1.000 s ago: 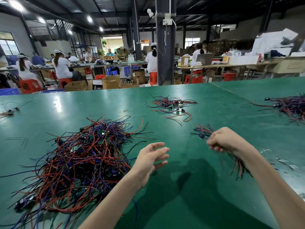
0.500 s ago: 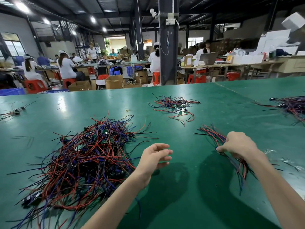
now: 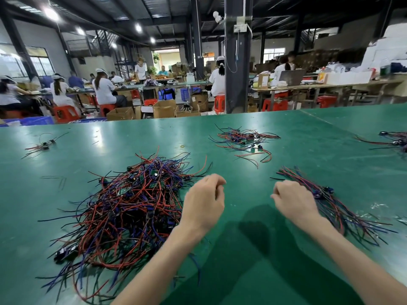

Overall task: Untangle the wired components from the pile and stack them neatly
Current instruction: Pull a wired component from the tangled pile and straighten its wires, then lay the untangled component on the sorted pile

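1. The pile (image 3: 123,214) of wired components is a domed tangle of thin red, blue and black insulated wires. Small green circuit boards are caught in it. It lies near left on the table (image 3: 308,150).
2. The table top is smooth, glossy and green.
3. The stack (image 3: 337,205) lies near right, its wires combed roughly parallel and fanning toward the near edge, with dark parts at its middle.
4. The left hand (image 3: 203,203) hovers just right of the pile, fingers loosely curled, gripping nothing.
5. The right hand (image 3: 294,201) hangs just left of the stack, knuckles up, fingers loosely curled under. No wire shows in them.
6. A flatter scatter of wires (image 3: 244,139) lies farther off at centre, and another heap (image 3: 394,140) lies far right.
7. Beyond the table, open cardboard boxes (image 3: 164,110) and a blue plastic crate (image 3: 35,121) sit on the floor. Their contents cannot be made out.
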Demonstrator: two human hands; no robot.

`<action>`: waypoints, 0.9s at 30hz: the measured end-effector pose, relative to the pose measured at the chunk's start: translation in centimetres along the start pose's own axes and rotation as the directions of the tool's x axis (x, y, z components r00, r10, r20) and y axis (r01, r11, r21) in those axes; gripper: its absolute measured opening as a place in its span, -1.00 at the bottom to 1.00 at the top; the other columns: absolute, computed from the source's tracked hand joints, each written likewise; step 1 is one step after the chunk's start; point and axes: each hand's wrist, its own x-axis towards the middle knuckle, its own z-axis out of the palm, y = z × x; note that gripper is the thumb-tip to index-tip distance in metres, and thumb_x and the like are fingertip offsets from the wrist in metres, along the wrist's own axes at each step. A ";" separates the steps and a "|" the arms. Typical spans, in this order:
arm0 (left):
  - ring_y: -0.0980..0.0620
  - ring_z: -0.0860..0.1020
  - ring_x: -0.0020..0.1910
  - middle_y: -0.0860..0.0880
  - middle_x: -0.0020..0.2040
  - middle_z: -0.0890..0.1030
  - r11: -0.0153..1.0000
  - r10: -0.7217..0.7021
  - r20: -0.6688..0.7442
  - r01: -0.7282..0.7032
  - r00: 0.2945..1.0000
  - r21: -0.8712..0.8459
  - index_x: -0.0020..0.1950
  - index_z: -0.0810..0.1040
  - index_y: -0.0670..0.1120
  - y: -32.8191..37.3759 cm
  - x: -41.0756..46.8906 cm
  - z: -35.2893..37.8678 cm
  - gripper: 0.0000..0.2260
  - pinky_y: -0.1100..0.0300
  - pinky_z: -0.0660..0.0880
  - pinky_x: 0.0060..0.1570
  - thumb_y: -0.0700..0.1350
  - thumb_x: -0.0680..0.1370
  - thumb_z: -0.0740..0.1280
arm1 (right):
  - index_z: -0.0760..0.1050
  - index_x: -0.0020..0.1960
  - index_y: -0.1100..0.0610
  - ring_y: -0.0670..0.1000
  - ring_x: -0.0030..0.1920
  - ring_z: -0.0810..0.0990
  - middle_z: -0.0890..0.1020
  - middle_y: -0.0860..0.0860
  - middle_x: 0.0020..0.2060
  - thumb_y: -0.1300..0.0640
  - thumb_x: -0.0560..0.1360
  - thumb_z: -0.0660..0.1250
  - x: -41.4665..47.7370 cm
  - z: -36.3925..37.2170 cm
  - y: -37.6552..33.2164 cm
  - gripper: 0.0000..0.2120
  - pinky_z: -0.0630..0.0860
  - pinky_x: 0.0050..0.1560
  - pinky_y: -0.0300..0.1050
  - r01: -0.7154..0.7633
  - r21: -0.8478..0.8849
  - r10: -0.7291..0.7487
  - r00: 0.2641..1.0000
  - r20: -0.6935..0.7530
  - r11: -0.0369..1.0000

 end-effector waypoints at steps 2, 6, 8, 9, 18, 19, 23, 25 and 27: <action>-0.04 0.59 -0.08 -0.03 -0.04 0.66 0.997 -0.072 -0.086 0.075 0.994 0.023 0.06 0.59 -0.10 -0.8 1.6 -2.0 -0.85 0.06 0.52 -0.01 -0.20 0.55 0.27 | 0.49 -0.05 0.13 0.17 -0.02 0.59 0.59 0.06 -0.04 -0.03 0.55 0.27 -0.8 1.0 -1.6 -0.78 0.45 -0.09 -0.06 0.089 0.045 -0.089 0.996 -0.009 0.995; -0.06 0.56 0.05 -0.08 0.10 0.62 0.900 -0.374 0.006 0.361 0.928 0.245 0.16 0.55 -0.09 -5.0 4.8 -7.0 -0.79 0.05 0.49 0.15 -0.20 0.55 0.24 | 0.36 -0.20 0.07 0.15 -0.09 0.58 0.57 0.01 -0.14 -0.13 0.54 0.25 -1.3 2.1 -2.9 -0.71 0.41 -0.16 -0.07 0.149 0.107 -0.147 0.989 -0.025 0.983; -0.13 0.54 0.09 -0.14 0.12 0.60 0.769 -0.527 0.021 0.466 0.850 0.438 0.14 0.57 -0.10 -7.3 5.1 -9.4 -0.76 0.04 0.49 0.13 -0.23 0.52 0.22 | 0.34 -0.21 0.07 0.14 -0.11 0.58 0.57 0.00 -0.16 -0.15 0.55 0.22 -1.4 2.5 -3.1 -0.68 0.40 -0.18 -0.07 0.168 0.122 -0.165 0.986 -0.033 0.978; -0.16 0.54 0.07 -0.16 0.09 0.60 0.702 -0.577 0.007 0.491 0.817 0.516 0.12 0.57 -0.13 -8.4 4.9 -10.4 -0.75 0.04 0.49 0.10 -0.25 0.50 0.22 | 0.33 -0.20 0.07 0.14 -0.11 0.58 0.57 0.00 -0.16 -0.15 0.56 0.20 -1.3 2.7 -3.3 -0.68 0.39 -0.19 -0.07 0.176 0.124 -0.172 0.984 -0.038 0.977; -0.13 0.55 0.00 -0.13 0.00 0.63 0.703 -0.628 0.068 0.527 0.775 0.478 -0.06 0.63 -0.09 -11.8 3.6 -12.9 -0.89 0.07 0.52 0.03 -0.25 0.46 0.38 | 0.26 -0.17 0.10 0.20 -0.11 0.58 0.63 0.05 -0.12 0.00 0.64 0.07 -1.1 3.4 -3.4 -0.74 0.26 -0.28 -0.06 0.166 0.137 -0.162 0.986 -0.040 0.976; -0.12 0.55 -0.01 -0.12 -0.02 0.63 0.714 -0.624 0.083 0.523 0.777 0.465 -0.06 0.63 -0.09 -11.8 3.6 -12.9 -0.91 0.08 0.51 0.03 -0.23 0.46 0.41 | 0.26 -0.17 0.10 0.20 -0.11 0.58 0.62 0.05 -0.12 0.00 0.64 0.06 -1.1 3.3 -3.4 -0.74 0.26 -0.27 -0.06 0.165 0.143 -0.162 0.986 -0.035 0.976; -0.08 0.55 -0.06 -0.07 -0.11 0.59 0.744 -0.612 0.153 0.498 0.776 0.446 -0.07 0.61 -0.09 -11.6 3.8 -12.9 -0.93 0.10 0.53 -0.01 -0.16 0.47 0.43 | 0.28 -0.16 0.10 0.20 -0.11 0.57 0.62 0.05 -0.12 -0.01 0.64 0.05 -1.2 3.2 -3.4 -0.74 0.29 -0.25 -0.06 0.160 0.165 -0.158 0.987 -0.029 0.973; -0.08 0.56 -0.05 -0.07 -0.11 0.61 0.742 -0.601 0.156 0.475 0.784 0.472 -0.10 0.61 -0.09 -11.5 3.9 -13.0 -0.94 0.11 0.52 -0.03 -0.11 0.51 0.38 | 0.28 -0.16 0.10 0.20 -0.11 0.57 0.62 0.06 -0.11 -0.01 0.64 0.05 -1.2 3.2 -3.4 -0.73 0.29 -0.25 -0.06 0.155 0.179 -0.153 0.988 -0.024 0.972; -0.08 0.56 -0.07 -0.10 -0.12 0.64 0.725 -0.610 0.163 0.463 0.776 0.509 -0.12 0.61 -0.12 -11.2 3.9 -13.0 -0.85 0.11 0.50 -0.04 -0.05 0.54 0.35 | 0.28 -0.16 0.09 0.20 -0.11 0.57 0.62 0.05 -0.11 -0.02 0.64 0.04 -1.2 3.2 -3.4 -0.73 0.29 -0.24 -0.05 0.154 0.185 -0.152 0.988 -0.024 0.971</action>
